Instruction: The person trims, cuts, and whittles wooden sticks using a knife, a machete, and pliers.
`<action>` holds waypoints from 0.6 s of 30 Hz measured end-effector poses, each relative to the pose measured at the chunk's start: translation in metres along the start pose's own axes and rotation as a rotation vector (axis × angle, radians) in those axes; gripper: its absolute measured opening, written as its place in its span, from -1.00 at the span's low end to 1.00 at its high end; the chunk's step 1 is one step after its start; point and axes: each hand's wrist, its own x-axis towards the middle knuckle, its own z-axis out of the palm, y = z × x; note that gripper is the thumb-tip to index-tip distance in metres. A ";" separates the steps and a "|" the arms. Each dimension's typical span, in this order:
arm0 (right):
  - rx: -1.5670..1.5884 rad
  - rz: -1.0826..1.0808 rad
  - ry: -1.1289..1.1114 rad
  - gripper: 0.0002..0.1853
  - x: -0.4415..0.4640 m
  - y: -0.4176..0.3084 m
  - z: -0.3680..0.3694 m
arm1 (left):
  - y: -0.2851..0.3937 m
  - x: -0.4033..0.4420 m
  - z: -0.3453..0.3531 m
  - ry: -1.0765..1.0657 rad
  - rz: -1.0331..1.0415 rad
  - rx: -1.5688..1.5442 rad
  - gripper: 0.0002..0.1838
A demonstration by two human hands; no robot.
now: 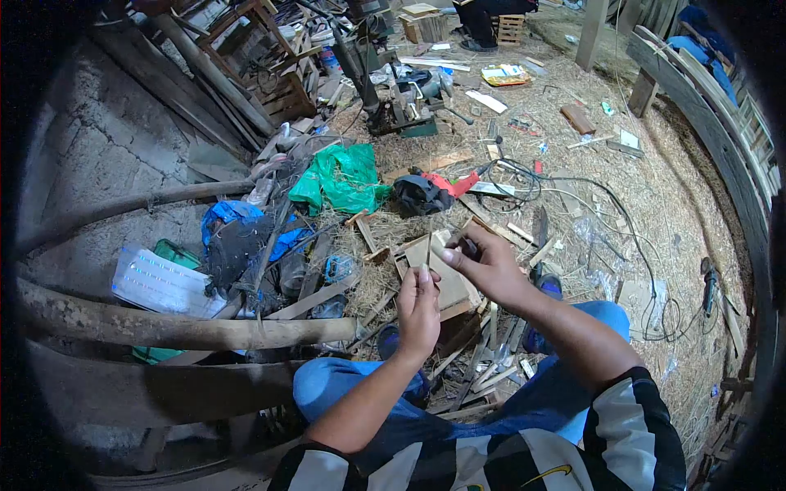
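My left hand (pixel 419 311) is closed, with a thin, narrow strip (pixel 430 248) standing upright between thumb and fingertips. It looks like a sliver of wood. Close by on the right, my right hand (pixel 490 263) has its fingers curled in and its thumb pointing toward the strip. Whatever lies inside those fingers is dark and hidden. Below both hands is a light wooden box or block (pixel 458 296) with a flat top, between my knees, partly covered by the hands.
Wood scraps (pixel 491 380) and straw litter the ground. A green plastic bag (pixel 340 178), a dark cloth bundle (pixel 422 195) and black cables (pixel 630 213) lie ahead. Wooden poles (pixel 180 323) run along the left. A knife-like blade (pixel 542 225) lies right of my hands. Other people (pixel 700 41) sit farther back.
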 end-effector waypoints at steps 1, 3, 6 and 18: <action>0.050 -0.012 0.024 -0.70 -0.001 0.001 0.005 | -0.003 0.000 0.000 -0.008 0.026 0.040 -0.68; 0.099 0.005 0.048 -0.69 -0.001 0.001 0.010 | -0.012 0.002 0.001 -0.023 0.050 0.081 -0.71; 0.037 -0.038 0.072 -0.67 -0.001 -0.001 0.013 | -0.021 0.003 0.005 0.016 0.170 0.149 -0.70; -0.149 -0.160 -0.002 -0.70 0.007 0.009 0.005 | 0.000 -0.003 0.010 0.044 -0.189 -0.083 -0.70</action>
